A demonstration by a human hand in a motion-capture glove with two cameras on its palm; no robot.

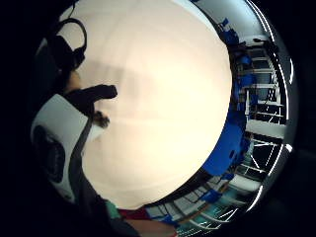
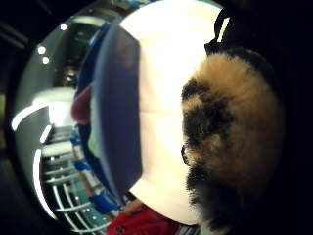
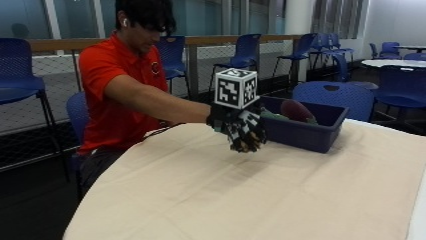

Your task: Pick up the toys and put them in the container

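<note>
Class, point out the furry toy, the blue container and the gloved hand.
furry toy [image 2: 230,132], thumb side palm view, its fur
blue container [image 3: 313,131], outside view, front wall
gloved hand [image 3: 241,129], outside view, its back

hand [image 3: 241,131] above table [image 3: 200,200]; grips toy [image 3: 247,145] | container [image 3: 313,132] beside

The person sits at the table's far side with the right arm stretched out forward and across, bare forearm nearly level, elbow only a little bent. The gloved right hand [image 3: 241,131] hangs in the air clear of the tabletop, palm turned down and back of the hand up. Its fingers [image 3: 247,142] curl downward and inward, closed around a small furry tan-and-black bundle [image 2: 232,142] that sits close against the palm.
</note>
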